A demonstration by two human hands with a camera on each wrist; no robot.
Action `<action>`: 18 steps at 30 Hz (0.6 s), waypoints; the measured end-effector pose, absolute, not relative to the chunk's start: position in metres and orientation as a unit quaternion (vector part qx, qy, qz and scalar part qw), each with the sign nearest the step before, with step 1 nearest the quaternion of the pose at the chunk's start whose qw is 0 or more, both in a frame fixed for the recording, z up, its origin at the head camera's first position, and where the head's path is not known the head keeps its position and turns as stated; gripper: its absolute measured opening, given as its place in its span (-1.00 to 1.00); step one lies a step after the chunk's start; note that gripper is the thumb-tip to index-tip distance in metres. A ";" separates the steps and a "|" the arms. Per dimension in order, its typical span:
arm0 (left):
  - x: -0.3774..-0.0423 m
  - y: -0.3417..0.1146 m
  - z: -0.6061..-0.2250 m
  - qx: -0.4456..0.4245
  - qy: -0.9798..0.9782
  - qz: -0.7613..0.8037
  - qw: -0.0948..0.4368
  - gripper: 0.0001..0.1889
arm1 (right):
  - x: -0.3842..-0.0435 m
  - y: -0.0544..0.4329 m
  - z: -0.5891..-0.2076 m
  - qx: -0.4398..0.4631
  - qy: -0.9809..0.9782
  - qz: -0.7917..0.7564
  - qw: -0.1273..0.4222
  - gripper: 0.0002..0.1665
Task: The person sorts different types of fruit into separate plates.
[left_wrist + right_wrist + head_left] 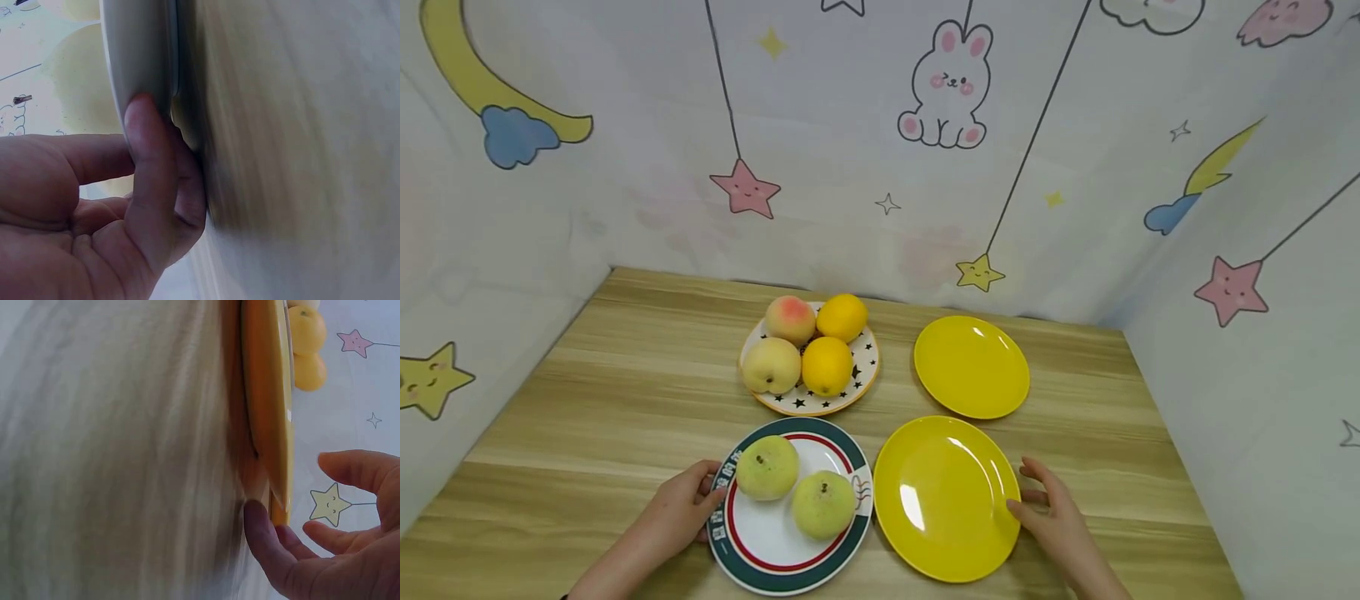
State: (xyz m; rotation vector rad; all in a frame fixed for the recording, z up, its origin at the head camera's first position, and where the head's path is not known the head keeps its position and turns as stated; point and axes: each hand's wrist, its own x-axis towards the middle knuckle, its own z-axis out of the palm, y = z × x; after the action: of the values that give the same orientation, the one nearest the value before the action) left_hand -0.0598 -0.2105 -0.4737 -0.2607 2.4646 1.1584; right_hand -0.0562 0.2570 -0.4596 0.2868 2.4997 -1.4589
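In the head view, my left hand [679, 510] pinches the left rim of a white plate [767, 542] with a dark green border and a red ring. In the left wrist view, fingers [150, 181] curl beneath that rim. Two round yellow-green fruits with dark stems, one left [767, 467] and one right [823, 505], sit on this plate. Beside it lies a bare yellow plate [947, 500]. My right hand [1054, 517] is at its right edge, thumb overlapping the rim in the head view. The right wrist view shows the thumb and fingers spread apart around the edge.
Behind, a star-patterned plate [799, 406] bears a peach [791, 320], a pale yellow fruit [771, 365] and two orange-yellow fruits [827, 366]. Another yellow plate [972, 367] lies at the back right. Cartoon-printed cloth walls [850, 225] border the wooden table [587, 400].
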 end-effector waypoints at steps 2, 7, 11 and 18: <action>-0.060 -0.210 -0.473 -0.093 0.883 0.413 0.202 -0.57 | -0.055 0.259 -0.463 0.087 0.859 -0.491 0.119 -0.16; -0.059 -0.210 -0.473 -0.093 0.884 0.411 0.203 -0.57 | -0.053 0.259 -0.472 0.071 0.867 -0.481 0.109 -0.22; -0.059 -0.210 -0.473 -0.096 0.883 0.412 0.203 -0.57 | -0.054 0.256 -0.475 0.078 0.858 -0.498 0.102 -0.28; -0.059 -0.210 -0.474 -0.097 0.885 0.410 0.200 -0.58 | -0.054 0.256 -0.476 0.083 0.855 -0.505 0.087 -0.31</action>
State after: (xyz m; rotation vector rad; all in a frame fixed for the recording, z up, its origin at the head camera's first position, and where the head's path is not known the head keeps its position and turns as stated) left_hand -0.0592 -0.2095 -0.4737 -0.2700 2.4734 1.1453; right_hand -0.0542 0.2564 -0.4756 0.2464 2.5450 -1.5051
